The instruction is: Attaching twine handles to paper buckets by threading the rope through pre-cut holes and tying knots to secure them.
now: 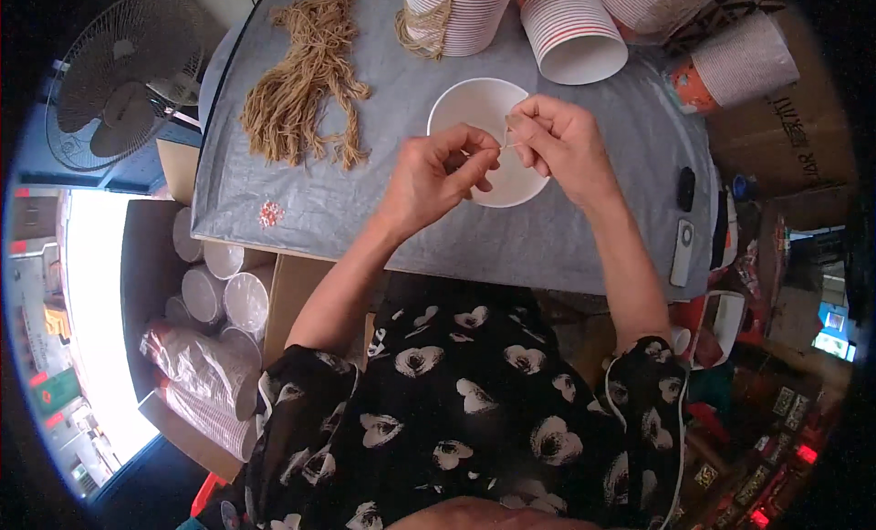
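A white paper cup [484, 110] lies on the grey table cover [365, 202], mouth toward the camera, its lower rim hidden behind both hands. The left hand [433, 179] pinches thumb against forefinger just in front of the cup; what it grips is too thin to make out for sure. The right hand [561, 142] pinches a pale strand of twine [507, 133] at the cup's rim, the strand barely visible between the two hands. Beyond the cup, stacks of red-striped cups [570, 28] lie on their sides, cut off by the top edge, one wound with twine. To the left a bundle of tan twine [306, 83] is spread on the cover, and a small cluster of pinkish bits [270, 213] sits near the front edge, too small to identify. At right a brown carton [794, 119] bears dark print, and a black and a white slim object [682, 247] lie at the cover's edge. Below left, sleeves of cups in clear wrap [201, 366] fill a box. A fan [123, 78] stands at far left.
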